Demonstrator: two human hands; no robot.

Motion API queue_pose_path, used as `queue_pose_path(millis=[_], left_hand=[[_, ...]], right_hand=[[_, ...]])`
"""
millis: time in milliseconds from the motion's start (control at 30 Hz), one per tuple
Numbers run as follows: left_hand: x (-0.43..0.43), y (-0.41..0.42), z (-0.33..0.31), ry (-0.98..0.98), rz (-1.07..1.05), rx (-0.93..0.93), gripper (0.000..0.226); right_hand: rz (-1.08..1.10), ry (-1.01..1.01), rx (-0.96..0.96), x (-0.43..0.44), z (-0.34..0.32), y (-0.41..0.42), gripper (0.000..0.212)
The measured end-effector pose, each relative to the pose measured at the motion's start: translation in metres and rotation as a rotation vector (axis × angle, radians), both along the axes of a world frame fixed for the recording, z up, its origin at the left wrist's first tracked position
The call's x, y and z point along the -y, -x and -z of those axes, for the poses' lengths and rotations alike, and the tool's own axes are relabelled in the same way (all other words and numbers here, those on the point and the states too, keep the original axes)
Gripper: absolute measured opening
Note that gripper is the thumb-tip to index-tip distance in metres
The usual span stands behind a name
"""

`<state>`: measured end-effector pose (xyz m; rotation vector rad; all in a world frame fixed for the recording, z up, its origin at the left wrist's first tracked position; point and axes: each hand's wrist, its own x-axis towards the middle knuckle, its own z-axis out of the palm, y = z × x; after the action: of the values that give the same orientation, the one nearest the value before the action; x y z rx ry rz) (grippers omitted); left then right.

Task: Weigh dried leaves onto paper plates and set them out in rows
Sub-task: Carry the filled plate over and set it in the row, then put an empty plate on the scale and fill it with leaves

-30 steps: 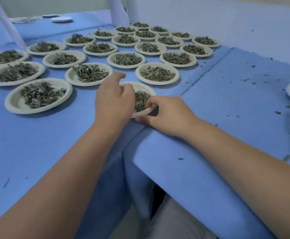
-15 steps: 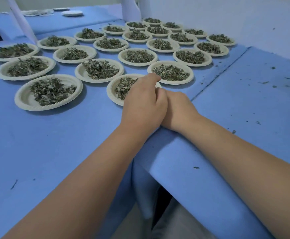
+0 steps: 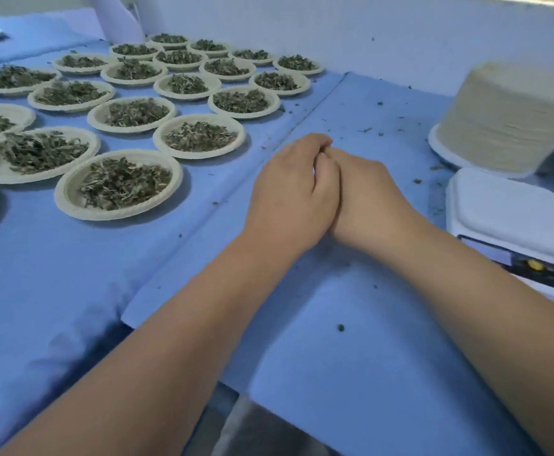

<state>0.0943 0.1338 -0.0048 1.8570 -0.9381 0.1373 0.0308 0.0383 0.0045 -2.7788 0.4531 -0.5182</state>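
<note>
Two hands meet over the middle of the blue cloth (image 3: 351,373), backs up and touching along their inner edges. The left hand (image 3: 290,199) and the right hand (image 3: 372,200) both have the fingers curled down and under, so one cannot tell whether they pinch something or hold nothing. Both hands are apart from every plate.

To the left, many paper plates (image 3: 200,156) stand in slanted rows on the cloth, each with a heap of dried leaves (image 3: 124,182) in its middle. The nearest plate (image 3: 63,192) lies well apart from the left hand.

To the right, close to the right forearm, stands a white scale (image 3: 506,209). Behind the scale is a tall stack of empty plates (image 3: 506,123), a little blurred. Small crumbs of leaf (image 3: 340,328) are scattered on the cloth around the hands and in front of the stack. A pale wall (image 3: 384,31) closes the far side.
</note>
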Motion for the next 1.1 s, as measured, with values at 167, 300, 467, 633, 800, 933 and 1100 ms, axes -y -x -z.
queue_pose_path(millis=[167, 300, 467, 633, 800, 933, 1100], left_hand=[[0.062, 0.051, -0.009, -0.071, 0.215, 0.111, 0.053], [0.113, 0.08, -0.008, -0.069, 0.336, 0.171, 0.047], [0.177, 0.098, -0.012, -0.087, 0.362, 0.267, 0.049], [0.218, 0.09, -0.031, -0.052, 0.343, 0.413, 0.046], [0.247, 0.085, -0.05, -0.235, 0.271, 0.548, 0.047], [0.259, 0.082, -0.062, -0.401, 0.228, 0.706, 0.031], [0.268, 0.076, -0.074, -0.493, 0.226, 0.844, 0.023]], right_hand=[[0.163, -0.027, 0.077, 0.049, -0.002, 0.075, 0.019], [0.336, -0.111, 0.188, 0.086, -0.002, 0.13, 0.014], [0.535, -0.141, 0.276, 0.129, 0.006, 0.197, 0.038], [0.663, -0.073, 0.358, 0.146, 0.009, 0.22, 0.04], [0.637, -0.111, 0.387, 0.144, 0.008, 0.219, 0.041], [0.634, -0.141, 0.348, 0.145, 0.008, 0.218, 0.044], [0.616, -0.193, 0.295, 0.143, 0.008, 0.218, 0.044]])
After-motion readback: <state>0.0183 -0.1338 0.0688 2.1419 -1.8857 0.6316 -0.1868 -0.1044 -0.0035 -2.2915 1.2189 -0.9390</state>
